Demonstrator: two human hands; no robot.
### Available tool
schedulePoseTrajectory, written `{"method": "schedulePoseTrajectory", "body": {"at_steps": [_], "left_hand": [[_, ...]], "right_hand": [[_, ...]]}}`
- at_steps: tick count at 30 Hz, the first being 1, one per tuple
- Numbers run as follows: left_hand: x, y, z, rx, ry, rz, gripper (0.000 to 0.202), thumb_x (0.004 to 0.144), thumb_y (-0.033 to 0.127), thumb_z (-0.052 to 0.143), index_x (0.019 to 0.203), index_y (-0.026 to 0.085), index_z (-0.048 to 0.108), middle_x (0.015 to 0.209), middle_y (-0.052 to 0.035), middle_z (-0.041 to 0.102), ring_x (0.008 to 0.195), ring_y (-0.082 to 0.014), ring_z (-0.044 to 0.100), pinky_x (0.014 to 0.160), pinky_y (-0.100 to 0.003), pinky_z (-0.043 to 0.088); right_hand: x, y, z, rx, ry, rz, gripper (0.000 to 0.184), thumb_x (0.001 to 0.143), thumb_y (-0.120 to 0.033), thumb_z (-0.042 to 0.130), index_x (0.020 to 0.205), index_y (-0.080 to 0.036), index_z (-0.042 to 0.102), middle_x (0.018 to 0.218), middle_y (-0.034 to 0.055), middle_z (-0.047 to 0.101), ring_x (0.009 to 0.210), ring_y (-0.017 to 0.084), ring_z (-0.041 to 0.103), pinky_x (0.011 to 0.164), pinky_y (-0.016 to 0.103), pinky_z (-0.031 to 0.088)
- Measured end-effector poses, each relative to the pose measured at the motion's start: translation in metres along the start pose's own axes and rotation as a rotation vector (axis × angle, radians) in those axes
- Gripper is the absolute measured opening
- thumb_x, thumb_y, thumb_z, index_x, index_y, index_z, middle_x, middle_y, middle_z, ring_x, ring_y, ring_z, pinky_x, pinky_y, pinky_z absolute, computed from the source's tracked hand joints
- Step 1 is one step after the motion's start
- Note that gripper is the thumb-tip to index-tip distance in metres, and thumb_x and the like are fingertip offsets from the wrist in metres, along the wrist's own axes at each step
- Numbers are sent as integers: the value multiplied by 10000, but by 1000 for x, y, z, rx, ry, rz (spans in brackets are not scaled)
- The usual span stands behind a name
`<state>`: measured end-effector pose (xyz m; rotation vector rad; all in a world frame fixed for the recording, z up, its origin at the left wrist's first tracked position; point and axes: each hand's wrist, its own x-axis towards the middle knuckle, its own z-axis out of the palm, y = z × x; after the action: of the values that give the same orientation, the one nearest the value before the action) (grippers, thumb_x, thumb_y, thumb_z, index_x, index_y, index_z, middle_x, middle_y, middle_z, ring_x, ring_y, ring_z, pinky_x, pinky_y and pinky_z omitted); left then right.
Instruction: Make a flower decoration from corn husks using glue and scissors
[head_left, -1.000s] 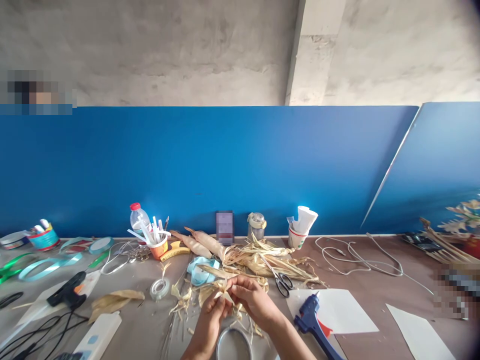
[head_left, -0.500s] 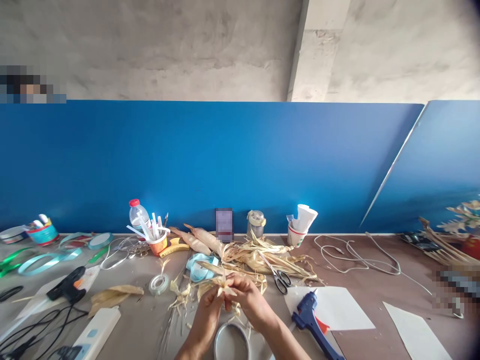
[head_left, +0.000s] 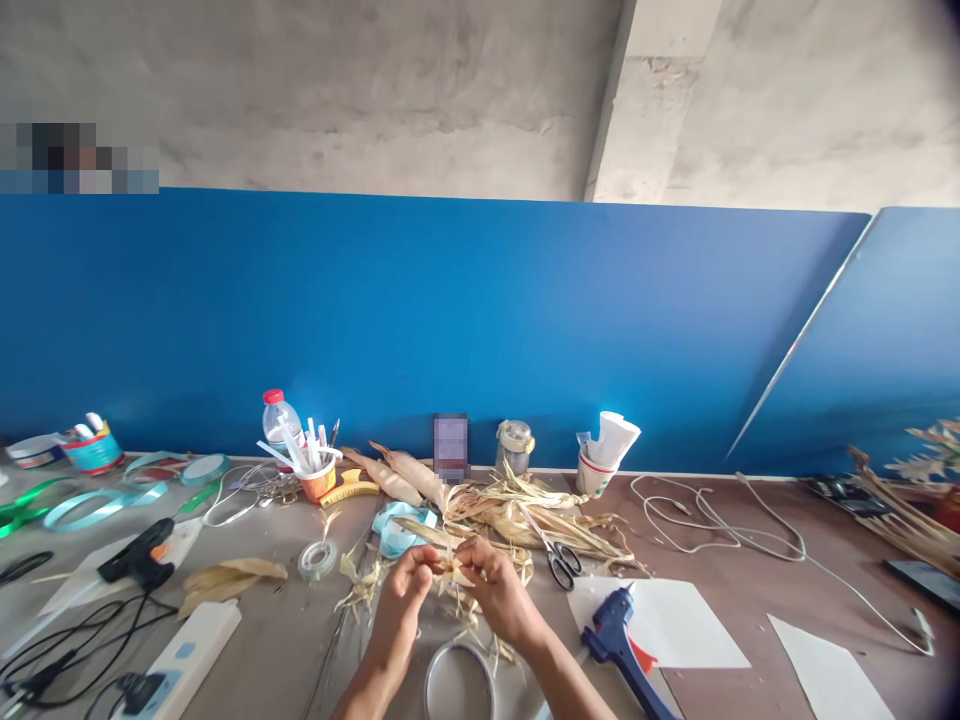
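Note:
Between both hands is a small pale corn husk flower [head_left: 451, 574], partly covered by fingers. My right hand [head_left: 496, 592] pinches it from the right. My left hand [head_left: 405, 595] is closed at its left side, thumb against fingers, at the petals; the exact grip is partly hidden. Just beyond the hands lies a heap of dry corn husks [head_left: 510, 515], with a blue ribbon roll [head_left: 401, 530] at its left. Black-handled scissors [head_left: 561, 562] rest on the right of the heap. Nearer me, below the hands, is a grey ring [head_left: 427, 685].
Right of my hands, a blue glue gun [head_left: 619, 635] lies on white paper [head_left: 697, 625]. To the left are a tape roll [head_left: 317, 560], a black glue gun [head_left: 139, 560] with cables and a white power strip [head_left: 187, 655]. A bottle [head_left: 281, 425] and cups stand by the blue partition [head_left: 450, 300].
My left hand has shifted slightly left and its fingers have changed position around the husk flower. The flower is turned and less of its star shape shows. The view has tilted a little.

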<state>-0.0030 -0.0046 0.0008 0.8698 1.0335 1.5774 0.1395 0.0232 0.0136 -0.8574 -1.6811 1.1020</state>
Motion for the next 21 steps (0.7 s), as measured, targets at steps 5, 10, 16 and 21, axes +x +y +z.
{"method": "schedulePoseTrajectory", "body": {"at_steps": [5,10,16,21], "left_hand": [[-1,3,3,129,-82,29,332,592,460,722,702,162,625,629,-3,566,591,-138,480,571,-245,363],[0,8,7,40,-93,-58,312,594,431,733,587,151,595,522,30,476,515,-105,407,529,-234,317],[-5,11,11,-145,-161,-192,278,595,373,751,572,146,592,539,17,511,530,-101,456,552,-233,361],[-8,13,10,-185,-181,-192,252,606,344,746,578,147,590,556,14,528,553,-106,473,569,-235,381]], "right_hand": [[0,4,2,-113,5,-50,129,776,-154,508,722,-180,622,791,29,569,811,168,515,759,306,395],[-1,2,1,-78,-30,-61,139,788,-170,504,720,-181,625,769,19,556,783,158,511,740,286,393],[-3,-5,2,299,-137,119,160,763,-328,573,727,-176,607,684,-3,558,682,147,511,679,265,391],[-5,2,8,470,-138,166,241,745,-407,596,674,-181,551,621,-16,515,610,130,463,648,262,381]]}}
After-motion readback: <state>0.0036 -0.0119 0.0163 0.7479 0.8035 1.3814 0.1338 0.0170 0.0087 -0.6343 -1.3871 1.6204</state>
